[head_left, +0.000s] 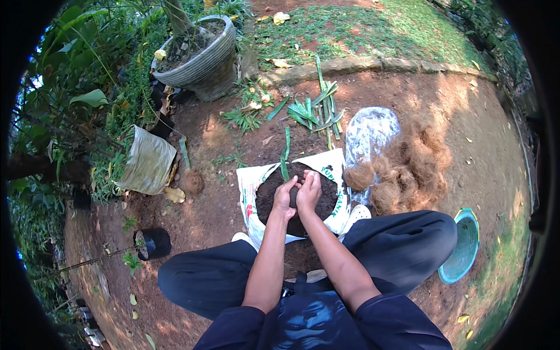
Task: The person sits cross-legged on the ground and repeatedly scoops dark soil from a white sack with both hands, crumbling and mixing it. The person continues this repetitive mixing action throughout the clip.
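Note:
My left hand and my right hand are cupped together, palms facing, around a clump of dark soil that is mostly hidden between them. A long green leaf cutting rises upright just beyond my left fingertips; its lower end is hidden. Both hands are above dark loose soil lying in a white printed sack with its top spread wide. The sack stands on the ground between my feet and bears green writing.
Coconut fibre is heaped right of the sack, partly on clear plastic. Cut green leaves lie beyond. Leftward are a leaf with a fibre-wrapped ball, a tipped pale bag and a black plant bag. A teal basin sits by my right knee.

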Demonstrator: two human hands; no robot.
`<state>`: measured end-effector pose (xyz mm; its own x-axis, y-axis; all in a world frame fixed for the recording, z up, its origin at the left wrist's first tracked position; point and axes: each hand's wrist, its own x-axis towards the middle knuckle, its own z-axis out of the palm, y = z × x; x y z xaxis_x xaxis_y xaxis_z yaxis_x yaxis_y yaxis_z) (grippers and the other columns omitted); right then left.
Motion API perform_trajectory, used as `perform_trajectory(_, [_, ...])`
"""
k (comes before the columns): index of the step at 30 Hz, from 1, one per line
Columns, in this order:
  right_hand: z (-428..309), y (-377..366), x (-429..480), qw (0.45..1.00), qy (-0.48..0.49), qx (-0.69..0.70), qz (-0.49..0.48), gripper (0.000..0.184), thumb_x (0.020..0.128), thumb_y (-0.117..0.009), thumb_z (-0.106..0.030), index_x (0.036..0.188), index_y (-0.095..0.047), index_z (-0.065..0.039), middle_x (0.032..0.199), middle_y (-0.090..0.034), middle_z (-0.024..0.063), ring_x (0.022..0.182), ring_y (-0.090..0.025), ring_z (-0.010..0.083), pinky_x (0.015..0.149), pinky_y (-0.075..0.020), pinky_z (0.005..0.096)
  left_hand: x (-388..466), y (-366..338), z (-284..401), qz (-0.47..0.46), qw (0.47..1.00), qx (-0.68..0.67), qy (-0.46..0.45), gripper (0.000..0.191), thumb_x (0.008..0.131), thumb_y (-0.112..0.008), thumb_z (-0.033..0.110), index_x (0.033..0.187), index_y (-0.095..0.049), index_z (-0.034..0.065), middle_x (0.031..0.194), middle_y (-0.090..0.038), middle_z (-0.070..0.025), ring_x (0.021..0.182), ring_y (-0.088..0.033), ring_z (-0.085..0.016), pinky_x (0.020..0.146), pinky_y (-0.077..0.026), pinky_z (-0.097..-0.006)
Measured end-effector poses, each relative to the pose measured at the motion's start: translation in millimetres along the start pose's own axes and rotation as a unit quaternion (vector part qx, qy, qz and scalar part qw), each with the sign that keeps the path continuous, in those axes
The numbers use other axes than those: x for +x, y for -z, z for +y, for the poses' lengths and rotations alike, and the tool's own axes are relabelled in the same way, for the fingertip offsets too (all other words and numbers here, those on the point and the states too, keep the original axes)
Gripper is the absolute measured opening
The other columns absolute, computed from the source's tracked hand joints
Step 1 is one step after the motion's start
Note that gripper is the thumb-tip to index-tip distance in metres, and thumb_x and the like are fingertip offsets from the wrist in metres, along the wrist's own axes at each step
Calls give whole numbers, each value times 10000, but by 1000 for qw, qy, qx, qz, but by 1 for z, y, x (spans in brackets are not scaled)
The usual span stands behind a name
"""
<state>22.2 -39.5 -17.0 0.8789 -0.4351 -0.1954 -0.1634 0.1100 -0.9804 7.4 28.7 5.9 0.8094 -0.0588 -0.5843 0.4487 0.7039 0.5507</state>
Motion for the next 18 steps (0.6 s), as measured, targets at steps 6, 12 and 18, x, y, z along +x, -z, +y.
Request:
perform_trajectory(6, [-5,3,13,985,-146,85,-24,463,1025,-362,-420,1058,-555,-1,871,-555,87,715,-594,153,658,-516,283,6,1,-3,36,998,-52,-4,250,925,-607,333,862,-630,92,828,-663,-71,770,-649,-188,730,-540,-346])
perform_trajectory(12, [-20,0,18,972,-189,122,-72,568,1004,-356,-517,1128,-531,8,884,-537,68,766,-595,155,775,-482,294,3,5,0,-50,994,-92,-26,227,918,-607,296,997,-635,85,938,-669,-56,871,-644,-172,804,-513,-331])
perform_trajectory(18, [-18,0,7,989,-106,-54,-84,561,993,-384,-507,1178,-524,4,966,-583,115,899,-602,202,824,-455,329,5,18,-2,-104,993,-56,17,180,853,-615,177,982,-669,63,965,-680,-76,874,-646,-200,820,-513,-358])
